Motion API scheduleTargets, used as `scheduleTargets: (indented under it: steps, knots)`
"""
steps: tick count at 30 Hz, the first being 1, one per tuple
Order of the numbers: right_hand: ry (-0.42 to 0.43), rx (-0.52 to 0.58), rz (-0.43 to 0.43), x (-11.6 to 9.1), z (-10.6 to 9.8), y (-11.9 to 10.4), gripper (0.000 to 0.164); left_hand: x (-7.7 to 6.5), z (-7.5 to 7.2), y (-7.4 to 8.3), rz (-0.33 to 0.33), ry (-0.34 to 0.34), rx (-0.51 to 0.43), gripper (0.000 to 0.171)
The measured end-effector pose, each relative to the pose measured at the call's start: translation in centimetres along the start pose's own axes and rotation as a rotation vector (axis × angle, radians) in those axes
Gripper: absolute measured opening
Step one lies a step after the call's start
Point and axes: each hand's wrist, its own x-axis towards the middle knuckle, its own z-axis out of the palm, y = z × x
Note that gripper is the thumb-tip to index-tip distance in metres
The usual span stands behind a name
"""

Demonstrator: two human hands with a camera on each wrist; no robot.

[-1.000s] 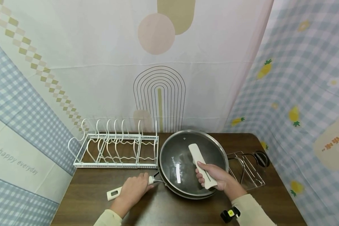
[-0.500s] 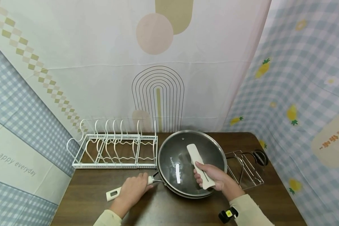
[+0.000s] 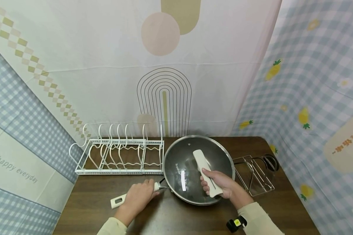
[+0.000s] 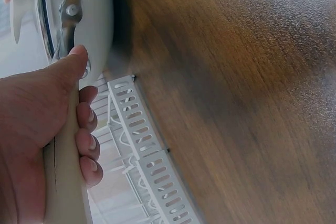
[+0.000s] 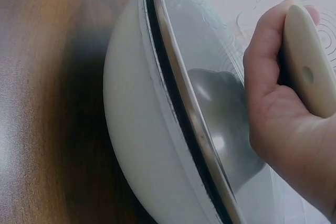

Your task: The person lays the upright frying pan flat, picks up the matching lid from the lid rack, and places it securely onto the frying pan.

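A frying pan, cream outside [image 5: 134, 114], stands on the table with a glass lid [image 3: 182, 156] over it. My left hand [image 3: 139, 197] grips the pan's long cream handle [image 3: 117, 201], its fingers wrapped round the shaft in the left wrist view [image 4: 65, 182]. With my right hand [image 3: 219, 182] I hold the lid's long cream handle [image 3: 201, 158], fingers curled round it. In the right wrist view a narrow dark line runs between the lid's metal rim [image 5: 181, 77] and the pan's edge; I cannot tell whether they touch. The pan's inside shows only dimly through the glass.
A white wire rack [image 3: 120, 171] with upright loops stands left of the pan, close to its rim. At the right is a metal wire rack [image 3: 261, 189] with a black loop-shaped part [image 3: 271, 162]. Patterned cloth [image 3: 217, 98] hangs behind the brown table [image 3: 91, 192].
The lid has shifted slightly left and now covers more of the pan's front rim, with my right hand still on its handle. My left hand keeps its grip. The view has shifted slightly.
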Motion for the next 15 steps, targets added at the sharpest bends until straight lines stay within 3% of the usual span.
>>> scheduleTargets:
  steps: [15]
  knots:
    - [0.006, 0.009, -0.001, 0.07, -0.08, 0.40, 0.039, -0.09, 0.12, 0.00, -0.005, -0.016, -0.013, 0.049]
